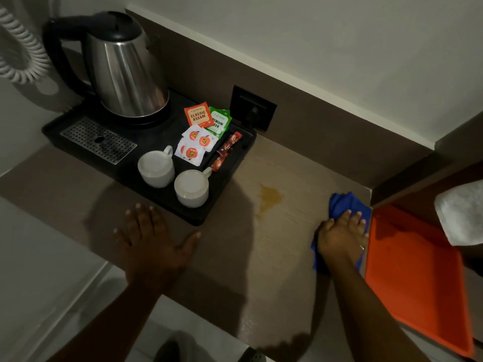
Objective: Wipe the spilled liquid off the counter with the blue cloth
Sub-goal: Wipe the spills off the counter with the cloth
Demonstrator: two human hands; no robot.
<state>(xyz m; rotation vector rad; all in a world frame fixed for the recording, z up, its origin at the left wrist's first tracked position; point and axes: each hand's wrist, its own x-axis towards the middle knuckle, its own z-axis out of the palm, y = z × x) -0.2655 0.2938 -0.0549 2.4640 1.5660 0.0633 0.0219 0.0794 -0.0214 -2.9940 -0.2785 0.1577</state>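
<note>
A yellowish spill (269, 198) lies on the brown counter (282, 257), just right of the black tray. The blue cloth (342, 202) is bunched near the counter's right edge. My right hand (341, 235) presses flat on top of it, fingers pointing away from me, to the right of the spill and not touching it. My left hand (154, 239) rests flat on the counter with fingers spread, in front of the black tray and holding nothing.
A black tray (217, 215) holds a steel kettle (125, 71), two upturned white cups (156, 168), tea sachets (198, 117) and a metal grate. An orange tray (418, 278) and a white towel (462, 215) lie lower, right of the counter. A wall socket (252, 108) is behind.
</note>
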